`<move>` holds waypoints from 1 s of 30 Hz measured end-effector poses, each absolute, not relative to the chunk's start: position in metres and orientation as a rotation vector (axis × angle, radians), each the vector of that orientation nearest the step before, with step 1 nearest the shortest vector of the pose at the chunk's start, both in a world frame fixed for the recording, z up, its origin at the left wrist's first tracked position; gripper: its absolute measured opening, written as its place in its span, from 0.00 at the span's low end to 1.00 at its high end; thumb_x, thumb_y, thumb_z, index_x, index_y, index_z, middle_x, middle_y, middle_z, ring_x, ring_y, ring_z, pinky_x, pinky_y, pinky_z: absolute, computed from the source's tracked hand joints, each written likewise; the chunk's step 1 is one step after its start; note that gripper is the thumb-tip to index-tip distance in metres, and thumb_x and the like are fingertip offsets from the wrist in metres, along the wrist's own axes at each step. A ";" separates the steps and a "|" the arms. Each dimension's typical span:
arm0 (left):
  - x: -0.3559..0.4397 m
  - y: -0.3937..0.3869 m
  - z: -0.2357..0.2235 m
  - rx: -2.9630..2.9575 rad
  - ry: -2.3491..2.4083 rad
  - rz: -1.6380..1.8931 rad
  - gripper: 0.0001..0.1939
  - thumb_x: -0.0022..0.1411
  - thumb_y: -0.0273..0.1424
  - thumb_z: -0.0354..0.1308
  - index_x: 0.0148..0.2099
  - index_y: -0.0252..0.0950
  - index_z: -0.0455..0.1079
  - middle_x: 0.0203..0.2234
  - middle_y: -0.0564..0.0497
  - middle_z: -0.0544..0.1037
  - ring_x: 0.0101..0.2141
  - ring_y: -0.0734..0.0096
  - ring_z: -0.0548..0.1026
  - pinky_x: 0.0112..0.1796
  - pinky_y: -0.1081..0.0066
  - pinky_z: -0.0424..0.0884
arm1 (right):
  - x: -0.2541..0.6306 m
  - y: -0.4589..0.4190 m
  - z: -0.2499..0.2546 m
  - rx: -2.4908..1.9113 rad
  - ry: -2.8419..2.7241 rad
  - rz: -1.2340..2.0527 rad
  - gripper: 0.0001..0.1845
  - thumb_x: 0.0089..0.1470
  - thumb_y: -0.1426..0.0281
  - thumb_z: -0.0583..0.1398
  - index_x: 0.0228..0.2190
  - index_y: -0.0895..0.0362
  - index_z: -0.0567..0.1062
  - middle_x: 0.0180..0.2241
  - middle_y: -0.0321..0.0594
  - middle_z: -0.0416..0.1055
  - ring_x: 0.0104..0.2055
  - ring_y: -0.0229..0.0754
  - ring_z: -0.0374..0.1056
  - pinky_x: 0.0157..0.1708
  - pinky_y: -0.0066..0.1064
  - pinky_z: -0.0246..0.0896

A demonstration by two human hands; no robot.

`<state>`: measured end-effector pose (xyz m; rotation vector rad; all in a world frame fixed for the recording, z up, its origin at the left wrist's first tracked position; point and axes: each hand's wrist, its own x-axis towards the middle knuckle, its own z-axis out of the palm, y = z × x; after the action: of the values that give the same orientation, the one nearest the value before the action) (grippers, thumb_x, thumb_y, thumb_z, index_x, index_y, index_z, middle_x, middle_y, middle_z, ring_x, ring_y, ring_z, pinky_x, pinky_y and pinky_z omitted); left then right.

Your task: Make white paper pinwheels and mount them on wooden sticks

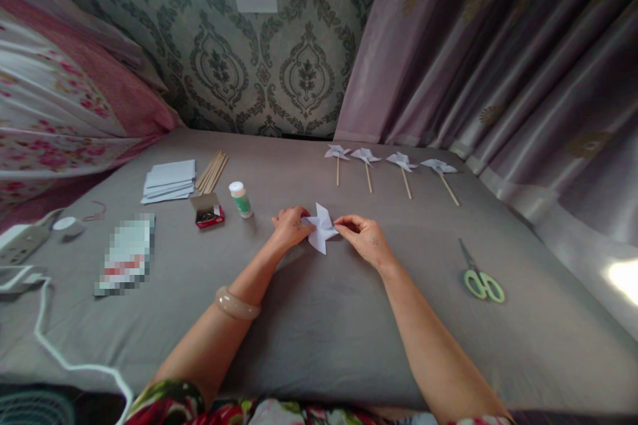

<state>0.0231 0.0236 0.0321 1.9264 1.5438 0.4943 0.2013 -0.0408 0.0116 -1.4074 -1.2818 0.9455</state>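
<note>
We have the white paper pinwheel (pixel 323 231) between our left hand (pixel 290 227) and right hand (pixel 369 241), over the grey cloth (pixel 323 325), though we cannot tell whether it touches it. Our left grip is closed on the left blade, thumb laid over the paper, while our right grip pinches the right-hand tip between thumb and forefinger. Its 4 points splay around the centre with no clear long axis, and neither hand is plainly nearer, with the white-capped bottle (pixel 241 201) just beyond our left
</note>
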 end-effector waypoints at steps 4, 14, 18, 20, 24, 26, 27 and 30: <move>0.021 0.025 0.028 1.781 1.481 0.636 0.08 0.43 0.31 0.64 0.30 0.37 0.76 0.29 0.45 0.78 0.40 0.50 0.72 0.46 0.57 0.59 | 0.199 -0.041 0.012 -1.415 -1.298 0.924 0.14 0.44 0.59 0.63 0.30 0.56 0.77 0.29 0.39 0.76 0.32 0.40 0.71 0.37 0.33 0.66; 0.022 0.017 0.034 1.186 1.084 0.874 0.12 0.41 0.32 0.66 0.29 0.32 0.72 0.22 0.53 0.74 0.24 0.73 0.70 0.29 0.72 0.65 | 0.191 -0.051 0.032 -1.377 -1.387 0.656 0.10 0.50 0.62 0.62 0.28 0.55 0.76 0.32 0.40 0.74 0.36 0.41 0.69 0.42 0.35 0.65; 0.021 0.008 0.043 0.907 0.991 0.924 0.18 0.37 0.31 0.70 0.32 0.29 0.72 0.25 0.49 0.76 0.26 0.72 0.73 0.32 0.69 0.70 | 0.186 -0.057 0.040 -1.343 -1.468 0.432 0.08 0.51 0.62 0.63 0.27 0.53 0.77 0.43 0.42 0.70 0.49 0.45 0.65 0.53 0.41 0.58; 0.021 0.005 0.043 0.831 0.959 0.937 0.20 0.36 0.31 0.71 0.34 0.29 0.72 0.25 0.49 0.76 0.25 0.72 0.73 0.32 0.69 0.71 | 0.183 -0.058 0.040 -1.378 -1.483 0.378 0.08 0.51 0.61 0.63 0.27 0.51 0.78 0.45 0.42 0.69 0.51 0.46 0.63 0.55 0.44 0.56; 0.021 -0.003 0.041 0.752 0.877 0.927 0.21 0.36 0.31 0.72 0.35 0.30 0.72 0.26 0.49 0.77 0.25 0.72 0.74 0.31 0.70 0.72 | 0.176 -0.061 0.037 -1.420 -1.506 0.299 0.09 0.52 0.60 0.62 0.27 0.50 0.79 0.48 0.42 0.67 0.52 0.48 0.61 0.55 0.48 0.54; 0.022 -0.006 0.041 0.730 0.843 0.909 0.20 0.37 0.31 0.72 0.35 0.30 0.73 0.27 0.49 0.78 0.26 0.72 0.75 0.31 0.70 0.72 | 0.173 -0.062 0.036 -1.431 -1.508 0.256 0.09 0.53 0.60 0.62 0.28 0.50 0.79 0.48 0.42 0.66 0.52 0.49 0.60 0.55 0.49 0.53; 0.023 -0.007 0.041 0.722 0.828 0.902 0.20 0.38 0.31 0.71 0.35 0.30 0.73 0.27 0.49 0.78 0.26 0.72 0.75 0.31 0.71 0.72 | 0.172 -0.062 0.036 -1.438 -1.508 0.236 0.09 0.53 0.60 0.62 0.28 0.50 0.79 0.48 0.42 0.66 0.53 0.49 0.60 0.55 0.49 0.53; 0.024 -0.011 0.042 0.711 0.785 0.899 0.18 0.41 0.32 0.70 0.36 0.30 0.74 0.28 0.49 0.78 0.27 0.72 0.75 0.31 0.71 0.72 | 0.171 -0.063 0.036 -1.461 -1.509 0.189 0.08 0.54 0.61 0.61 0.28 0.49 0.79 0.48 0.42 0.66 0.53 0.49 0.59 0.55 0.49 0.53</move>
<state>0.0243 -0.0107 0.0422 0.7109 0.7847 0.8992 0.1709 -0.0631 0.0358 -1.4609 -1.5093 0.1895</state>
